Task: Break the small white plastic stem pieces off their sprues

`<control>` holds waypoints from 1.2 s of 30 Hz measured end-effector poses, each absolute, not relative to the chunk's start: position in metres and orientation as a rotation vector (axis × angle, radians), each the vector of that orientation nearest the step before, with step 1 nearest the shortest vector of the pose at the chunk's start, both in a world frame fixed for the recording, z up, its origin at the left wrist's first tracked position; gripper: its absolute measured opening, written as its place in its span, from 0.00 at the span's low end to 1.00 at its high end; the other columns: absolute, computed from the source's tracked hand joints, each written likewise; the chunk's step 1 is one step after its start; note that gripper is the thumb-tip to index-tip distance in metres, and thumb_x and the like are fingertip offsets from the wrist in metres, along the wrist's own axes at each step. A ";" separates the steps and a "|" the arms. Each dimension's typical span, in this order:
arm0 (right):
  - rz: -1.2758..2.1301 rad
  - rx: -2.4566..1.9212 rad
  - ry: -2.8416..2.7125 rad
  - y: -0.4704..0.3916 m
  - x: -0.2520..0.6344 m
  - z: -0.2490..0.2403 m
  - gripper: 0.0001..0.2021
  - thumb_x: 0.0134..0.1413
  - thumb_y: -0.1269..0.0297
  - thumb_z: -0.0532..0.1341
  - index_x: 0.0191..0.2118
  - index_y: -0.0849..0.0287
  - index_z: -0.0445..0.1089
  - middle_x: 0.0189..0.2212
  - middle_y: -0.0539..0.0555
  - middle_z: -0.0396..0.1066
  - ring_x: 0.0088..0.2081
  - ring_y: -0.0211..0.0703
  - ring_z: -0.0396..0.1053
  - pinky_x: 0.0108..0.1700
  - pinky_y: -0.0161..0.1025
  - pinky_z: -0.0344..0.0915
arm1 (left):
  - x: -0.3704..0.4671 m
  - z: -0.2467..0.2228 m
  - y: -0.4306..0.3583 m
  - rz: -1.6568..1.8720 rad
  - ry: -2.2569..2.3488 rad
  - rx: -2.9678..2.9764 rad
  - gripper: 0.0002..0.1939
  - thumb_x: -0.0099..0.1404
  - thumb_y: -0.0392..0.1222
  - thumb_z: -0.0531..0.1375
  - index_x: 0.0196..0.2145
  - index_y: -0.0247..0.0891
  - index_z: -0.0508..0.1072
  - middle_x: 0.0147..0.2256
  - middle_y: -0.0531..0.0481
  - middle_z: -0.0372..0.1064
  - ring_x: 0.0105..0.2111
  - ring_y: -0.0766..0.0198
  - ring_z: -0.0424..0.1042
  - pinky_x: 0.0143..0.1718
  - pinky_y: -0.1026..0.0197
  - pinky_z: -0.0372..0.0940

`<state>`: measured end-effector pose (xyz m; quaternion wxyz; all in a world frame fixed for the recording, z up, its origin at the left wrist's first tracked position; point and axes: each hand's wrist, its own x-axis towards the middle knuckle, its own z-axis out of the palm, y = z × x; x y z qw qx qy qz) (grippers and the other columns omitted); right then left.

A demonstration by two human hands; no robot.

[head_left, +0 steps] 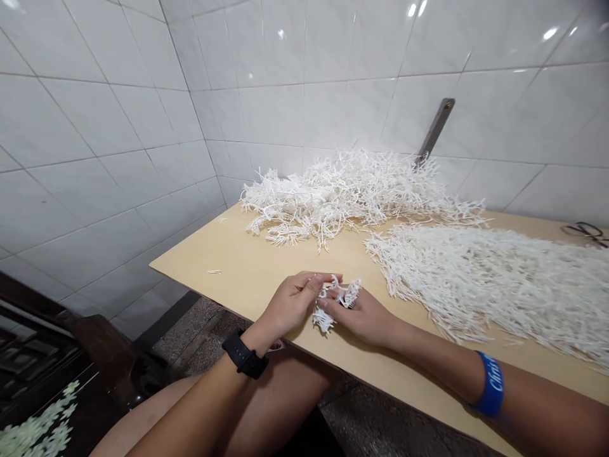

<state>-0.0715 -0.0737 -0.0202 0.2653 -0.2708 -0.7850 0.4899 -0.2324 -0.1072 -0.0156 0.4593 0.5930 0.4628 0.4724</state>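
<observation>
Just over the table's near edge, my left hand [294, 301] and my right hand [364, 315] meet around a white branched plastic sprig [324, 321]. Fingers and thumb of the left hand pinch it from the left, while the right hand grips it from the other side. Its comb-like tips stick out below and between the fingers; the middle is partly hidden. Behind the hands lies a tangled heap of similar white branched sprigs [328, 197]. To the right spreads a flatter pile of thin white plastic stems [480, 273].
The tan tabletop [190, 257] runs up to a tiled wall [342, 114]. A metal strip [438, 127] leans there behind the heap. Dark-framed glasses [587, 231] lie at far right. Pale green plastic flowers [40, 425] and dark wooden furniture [109, 355] are at lower left.
</observation>
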 end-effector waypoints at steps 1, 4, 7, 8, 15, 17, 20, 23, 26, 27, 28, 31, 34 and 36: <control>1.328 -0.709 -2.146 -0.075 -0.071 -0.019 0.14 0.60 0.57 0.55 0.26 0.58 0.63 0.23 0.50 0.64 0.27 0.39 0.61 0.33 0.38 0.59 | -0.234 -0.018 -0.106 1.194 1.155 1.402 0.22 0.65 0.56 0.56 0.39 0.35 0.79 0.40 0.41 0.77 0.41 0.55 0.74 0.46 0.55 0.66; 1.408 -0.630 -2.221 -0.077 -0.067 -0.019 0.17 0.60 0.56 0.56 0.22 0.58 0.60 0.20 0.48 0.60 0.24 0.37 0.58 0.30 0.37 0.57 | -0.238 -0.023 -0.100 1.395 1.202 1.129 0.24 0.64 0.59 0.56 0.28 0.33 0.75 0.18 0.51 0.67 0.26 0.61 0.72 0.34 0.60 0.66; 1.517 -0.635 -2.115 -0.076 -0.065 -0.020 0.18 0.61 0.52 0.54 0.26 0.59 0.64 0.22 0.50 0.64 0.26 0.39 0.61 0.33 0.39 0.59 | -0.241 -0.024 -0.097 1.461 1.211 1.060 0.22 0.64 0.56 0.56 0.29 0.32 0.74 0.16 0.53 0.64 0.24 0.63 0.71 0.33 0.62 0.65; 1.535 -0.653 -2.051 -0.075 -0.064 -0.020 0.18 0.61 0.50 0.54 0.28 0.59 0.65 0.24 0.50 0.65 0.27 0.39 0.62 0.34 0.39 0.60 | -0.241 -0.023 -0.097 1.423 1.221 1.124 0.20 0.64 0.54 0.58 0.32 0.32 0.76 0.21 0.50 0.69 0.27 0.63 0.72 0.34 0.62 0.65; 1.430 -0.751 -1.931 -0.070 -0.067 -0.013 0.21 0.60 0.47 0.55 0.24 0.57 0.62 0.19 0.47 0.58 0.23 0.37 0.56 0.31 0.38 0.57 | -0.239 -0.019 -0.099 1.224 1.255 1.424 0.15 0.65 0.44 0.58 0.45 0.35 0.77 0.47 0.42 0.75 0.49 0.55 0.71 0.54 0.55 0.61; 1.444 -0.787 -1.913 -0.070 -0.067 -0.013 0.21 0.60 0.46 0.53 0.24 0.57 0.61 0.18 0.46 0.57 0.22 0.36 0.55 0.29 0.38 0.56 | -0.240 -0.018 -0.099 1.211 1.203 1.418 0.20 0.66 0.50 0.56 0.48 0.35 0.76 0.50 0.41 0.73 0.52 0.53 0.69 0.56 0.54 0.59; 1.449 -0.797 -1.914 -0.070 -0.067 -0.015 0.20 0.59 0.47 0.55 0.25 0.57 0.62 0.18 0.47 0.59 0.22 0.37 0.57 0.30 0.38 0.58 | -0.238 -0.015 -0.101 1.170 1.117 1.389 0.27 0.67 0.58 0.51 0.46 0.34 0.77 0.48 0.41 0.74 0.51 0.52 0.70 0.56 0.53 0.59; 1.402 -0.750 -1.946 -0.070 -0.068 -0.018 0.18 0.58 0.48 0.56 0.27 0.58 0.66 0.24 0.51 0.67 0.29 0.40 0.64 0.36 0.40 0.62 | -0.234 -0.015 -0.103 1.114 1.093 1.430 0.25 0.66 0.58 0.53 0.38 0.34 0.79 0.42 0.43 0.77 0.45 0.52 0.73 0.49 0.56 0.64; 1.380 -0.724 -2.003 -0.069 -0.069 -0.020 0.17 0.59 0.50 0.55 0.29 0.59 0.67 0.28 0.53 0.69 0.33 0.43 0.66 0.41 0.41 0.62 | -0.231 -0.018 -0.103 1.137 1.181 1.447 0.22 0.64 0.55 0.56 0.28 0.33 0.78 0.31 0.46 0.77 0.36 0.55 0.74 0.40 0.59 0.65; 1.393 -0.727 -2.015 -0.070 -0.069 -0.020 0.17 0.59 0.50 0.55 0.29 0.59 0.66 0.27 0.52 0.68 0.32 0.43 0.65 0.40 0.42 0.62 | -0.231 -0.019 -0.102 1.156 1.206 1.436 0.22 0.64 0.55 0.56 0.26 0.33 0.77 0.28 0.47 0.75 0.32 0.57 0.73 0.36 0.60 0.65; 1.420 -0.723 -2.023 -0.070 -0.069 -0.020 0.17 0.60 0.50 0.55 0.28 0.59 0.66 0.26 0.52 0.67 0.31 0.42 0.65 0.39 0.41 0.62 | -0.232 -0.020 -0.101 1.175 1.225 1.417 0.22 0.64 0.54 0.56 0.24 0.33 0.76 0.25 0.48 0.74 0.29 0.59 0.72 0.33 0.61 0.64; 1.482 -0.670 -2.059 -0.073 -0.066 -0.018 0.19 0.60 0.50 0.54 0.26 0.58 0.63 0.21 0.49 0.62 0.25 0.39 0.60 0.32 0.39 0.61 | -0.237 -0.023 -0.095 1.313 1.272 1.204 0.21 0.64 0.54 0.58 0.23 0.33 0.73 0.19 0.50 0.69 0.19 0.67 0.66 0.25 0.64 0.61; 1.443 -0.649 -2.078 -0.075 -0.063 -0.015 0.21 0.59 0.48 0.55 0.22 0.57 0.59 0.19 0.48 0.59 0.23 0.37 0.57 0.30 0.38 0.59 | -0.243 -0.023 -0.090 1.475 1.202 0.932 0.19 0.61 0.53 0.61 0.25 0.32 0.72 0.21 0.50 0.69 0.18 0.71 0.65 0.25 0.65 0.63; 1.433 -0.692 -2.022 -0.073 -0.063 -0.014 0.22 0.59 0.47 0.54 0.21 0.57 0.59 0.18 0.47 0.57 0.23 0.37 0.56 0.30 0.38 0.58 | -0.245 -0.022 -0.090 1.481 1.108 0.913 0.16 0.58 0.50 0.64 0.28 0.31 0.74 0.27 0.47 0.73 0.24 0.69 0.70 0.31 0.64 0.66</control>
